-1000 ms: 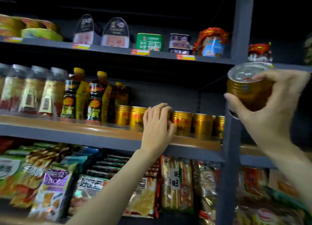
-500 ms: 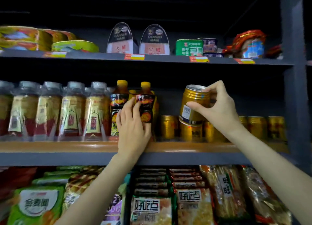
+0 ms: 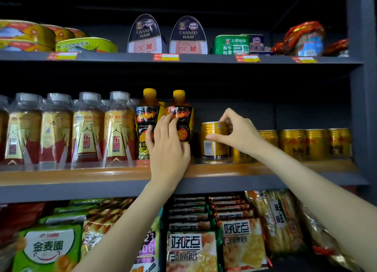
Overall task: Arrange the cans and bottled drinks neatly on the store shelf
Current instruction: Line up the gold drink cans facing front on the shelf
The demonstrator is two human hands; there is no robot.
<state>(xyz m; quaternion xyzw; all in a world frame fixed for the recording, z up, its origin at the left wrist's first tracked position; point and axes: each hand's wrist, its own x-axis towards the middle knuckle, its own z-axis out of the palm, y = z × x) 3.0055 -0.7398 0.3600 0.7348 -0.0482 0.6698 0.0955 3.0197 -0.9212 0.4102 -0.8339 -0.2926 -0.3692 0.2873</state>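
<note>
Right hand [image 3: 237, 135] pinches a gold can [image 3: 214, 141] between thumb and fingers, the can upright on the middle shelf [image 3: 81, 174], just right of two black-labelled bottles with yellow caps [image 3: 179, 116]. Left hand [image 3: 167, 147] presses against those bottles, fingers straight. More gold cans [image 3: 314, 144] line the shelf to the right; clear-capped bottles [image 3: 87, 129] stand to the left.

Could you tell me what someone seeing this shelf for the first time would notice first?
Two hands meet at the middle shelf: the right hand pinches a gold can standing at the shelf's front edge, while the left hand lies against the dark yellow-capped bottles just left of it. More gold cans line up to the right, and two canned ham tins stand on the shelf above.
</note>
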